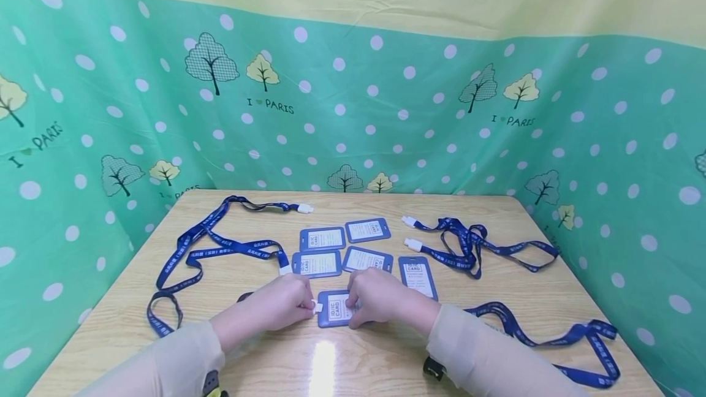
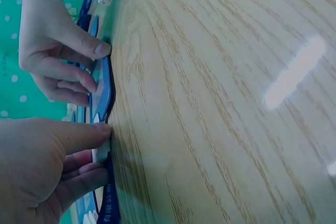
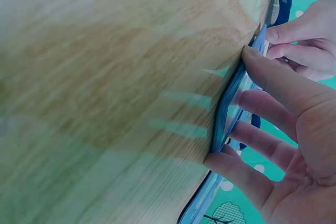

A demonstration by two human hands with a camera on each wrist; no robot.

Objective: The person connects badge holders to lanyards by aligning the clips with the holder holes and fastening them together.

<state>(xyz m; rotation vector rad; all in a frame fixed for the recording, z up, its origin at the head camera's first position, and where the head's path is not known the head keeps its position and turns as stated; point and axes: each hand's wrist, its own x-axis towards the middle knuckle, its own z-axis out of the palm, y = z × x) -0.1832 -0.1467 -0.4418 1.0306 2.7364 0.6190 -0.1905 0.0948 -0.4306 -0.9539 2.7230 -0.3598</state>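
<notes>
A blue ID card holder [image 1: 326, 323] lies near the middle front of the table, its slotted short end toward the left. My right hand [image 1: 380, 299] grips it by its long edges, thumb on the near side, fingers over the face. At the slotted end my left hand [image 1: 284, 305] pinches the white plastic clip [image 1: 317, 307] of a blue lanyard between thumb and fingers. Clip and holder end meet in the left wrist view, where the blue lanyard strap [image 2: 109, 203] trails from under the fingers. The slot itself is hidden there.
Behind the hands lie several more card holders [image 1: 322, 239], one of them [image 1: 417, 276] just right of the right hand. Blue lanyards [image 1: 206, 225] sprawl on the left; others [image 1: 469, 244] lie at right, and one [image 1: 573, 336] passes near the right sleeve. A green curtain [image 1: 375, 115] surrounds the table.
</notes>
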